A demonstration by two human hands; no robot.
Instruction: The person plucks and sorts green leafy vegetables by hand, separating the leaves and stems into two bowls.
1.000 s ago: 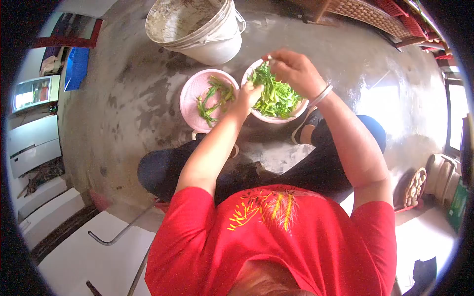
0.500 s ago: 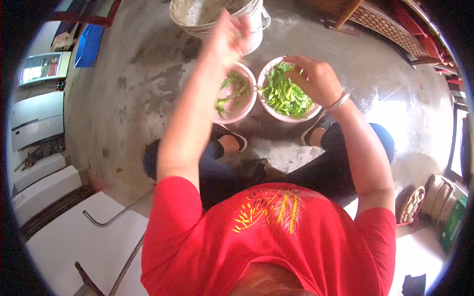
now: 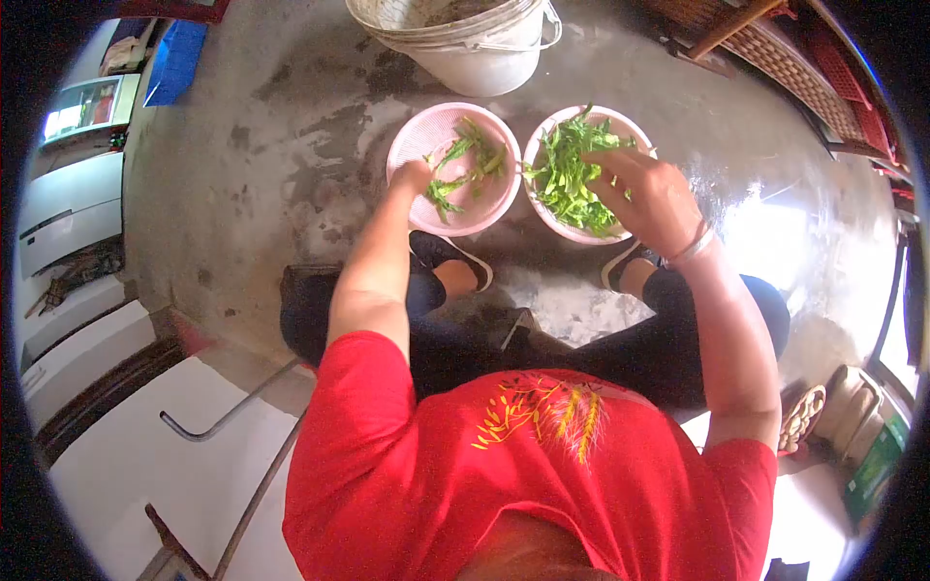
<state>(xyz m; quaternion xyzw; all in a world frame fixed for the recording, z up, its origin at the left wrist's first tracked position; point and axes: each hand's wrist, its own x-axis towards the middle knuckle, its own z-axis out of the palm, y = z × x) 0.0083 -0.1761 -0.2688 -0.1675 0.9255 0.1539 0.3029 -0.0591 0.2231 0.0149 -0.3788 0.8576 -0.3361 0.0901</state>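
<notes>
My left hand (image 3: 415, 176) is at the left rim of a pink mesh basket (image 3: 409, 136); its fingers are mostly hidden from view. Inside this basket lie a few sprigs of leafy greens (image 3: 475, 167), with much of the pink bottom showing. Beside it on the right stands a second pink basket (image 3: 632, 126), heaped with leafy greens (image 3: 562, 179). Over the right side of that heap is my right hand (image 3: 654, 198), its curved fingers and thumb apart and the fingertips at the leaves.
A stack of whitish buckets (image 3: 484, 58) with a wire handle stands beyond the baskets on the wet concrete floor (image 3: 281, 174). My shoes (image 3: 455, 257) are close to the near rims. Wooden furniture (image 3: 775, 58) is at the upper right, a blue bag (image 3: 176, 63) at the upper left.
My left hand has come down from in front of the buckets to the left basket's rim. My right hand has moved slightly right and down, over the greens. The camera view has shifted slightly.
</notes>
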